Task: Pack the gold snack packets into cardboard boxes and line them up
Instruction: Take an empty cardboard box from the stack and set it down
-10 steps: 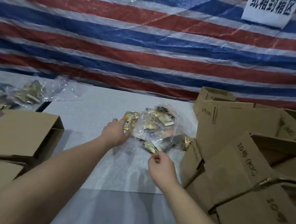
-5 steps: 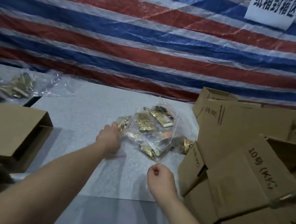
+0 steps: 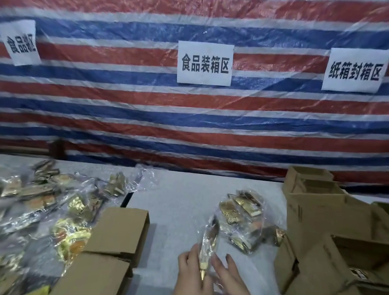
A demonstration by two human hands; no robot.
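My left hand (image 3: 192, 277) grips a clear bag of gold snack packets (image 3: 208, 242), held upright on its edge near the table's front. My right hand (image 3: 231, 280) rests against the bag's right side with its fingers spread. Behind it a second clear bag of gold packets (image 3: 241, 216) lies flat on the white table (image 3: 185, 199). A closed cardboard box (image 3: 123, 228) stands to the left of my hands, with another box (image 3: 92, 278) in front of it.
A heap of clear bags with gold packets (image 3: 35, 210) covers the left of the table. Several open cardboard boxes (image 3: 333, 253) are piled at the right. A striped tarpaulin with three white paper signs (image 3: 204, 63) hangs behind the table.
The view has tilted up. My left hand has pulled one bag out of the pile toward me and stood it upright. My right hand has opened and come against the bag.
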